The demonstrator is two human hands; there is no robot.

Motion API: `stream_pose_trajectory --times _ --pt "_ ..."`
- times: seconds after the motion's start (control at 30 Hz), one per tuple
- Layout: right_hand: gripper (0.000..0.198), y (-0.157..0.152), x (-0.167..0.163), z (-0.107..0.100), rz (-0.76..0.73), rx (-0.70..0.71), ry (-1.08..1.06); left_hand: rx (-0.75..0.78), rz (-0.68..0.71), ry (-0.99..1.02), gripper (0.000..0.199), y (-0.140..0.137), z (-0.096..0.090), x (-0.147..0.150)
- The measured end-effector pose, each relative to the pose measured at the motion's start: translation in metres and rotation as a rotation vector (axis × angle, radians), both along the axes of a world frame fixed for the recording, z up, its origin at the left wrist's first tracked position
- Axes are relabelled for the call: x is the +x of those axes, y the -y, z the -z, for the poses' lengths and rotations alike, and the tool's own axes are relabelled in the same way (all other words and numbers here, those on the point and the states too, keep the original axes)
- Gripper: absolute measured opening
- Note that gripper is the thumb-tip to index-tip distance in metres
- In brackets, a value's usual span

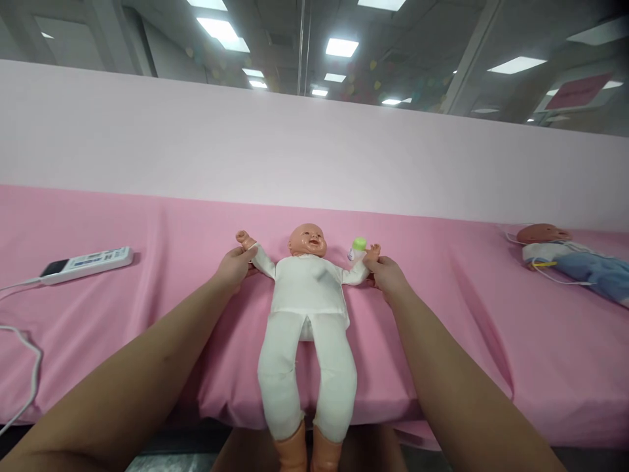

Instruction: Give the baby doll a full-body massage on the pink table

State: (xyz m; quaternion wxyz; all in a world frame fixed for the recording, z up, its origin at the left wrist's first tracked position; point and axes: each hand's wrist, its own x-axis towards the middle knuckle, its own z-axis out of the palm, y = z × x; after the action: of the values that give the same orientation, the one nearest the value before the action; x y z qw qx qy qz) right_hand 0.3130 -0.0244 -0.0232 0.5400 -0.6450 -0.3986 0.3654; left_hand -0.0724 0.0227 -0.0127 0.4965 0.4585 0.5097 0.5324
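Note:
A baby doll (309,285) with a white cloth body lies on its back on the pink-covered table, arms spread, its feet hanging past the front edge. My left hand (236,267) is closed around the doll's arm at the wrist on the left side of the view. On the other side, my right hand (386,275) grips the doll's other wrist. A small white bottle with a green cap (359,246) stands right beside that doll hand, partly hidden by it.
To the left lies a white power strip (91,264) with a cord (34,373) trailing down the cloth. A second doll in blue (590,265), with thin tubing, lies at the far right. Behind the pink sheet (187,223) rises a white wall (275,151) topped by glass.

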Motion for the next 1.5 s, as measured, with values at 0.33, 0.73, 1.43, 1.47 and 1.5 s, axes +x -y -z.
stream_pose_trajectory --times 0.33,0.73,1.43,1.47,1.5 --pt "0.040 -0.006 -0.001 0.003 0.116 0.040 -0.053 -0.010 0.016 -0.001 0.034 0.003 -0.004 0.000" --pt "0.041 0.037 -0.043 -0.037 -0.630 0.270 0.214 0.435 0.157 -0.664 0.045 0.044 -0.014 0.030" --pt "0.036 0.041 -0.042 -0.037 -0.717 0.209 0.315 0.497 0.244 -0.838 0.043 0.045 -0.025 0.025" --pt "0.036 0.038 -0.039 -0.034 -0.639 0.207 0.246 0.433 0.203 -0.767 0.042 0.044 -0.023 0.024" --pt "0.036 0.033 -0.035 -0.030 -0.555 0.212 0.173 0.371 0.165 -0.694 0.040 0.042 -0.021 0.023"
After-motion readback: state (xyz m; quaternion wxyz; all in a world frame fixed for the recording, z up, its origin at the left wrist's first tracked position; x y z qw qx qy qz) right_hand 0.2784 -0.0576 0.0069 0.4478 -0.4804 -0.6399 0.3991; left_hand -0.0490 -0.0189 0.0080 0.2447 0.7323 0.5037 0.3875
